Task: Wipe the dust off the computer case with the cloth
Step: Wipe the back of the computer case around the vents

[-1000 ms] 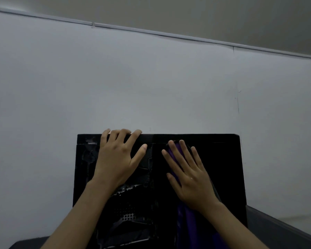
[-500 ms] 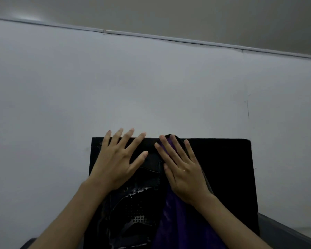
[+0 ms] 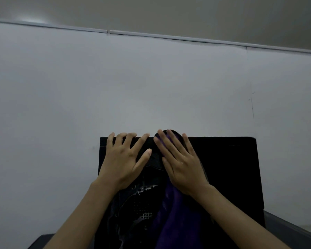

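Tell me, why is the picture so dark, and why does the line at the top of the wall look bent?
Head view: dim room light, so the black computer case and purple cloth nearly merge; left hand and right hand stay clear; the wide-angle lens bends the wall trim; faint glare top left.

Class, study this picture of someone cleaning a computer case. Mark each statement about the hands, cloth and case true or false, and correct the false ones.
1. The right hand presses a purple cloth flat against the black computer case. True.
2. The left hand holds the cloth. False: it rests bare on the case.
3. The cloth hangs down below the right hand. True.
4. The case stands before a red wall. False: the plain pale wall is greyish white.
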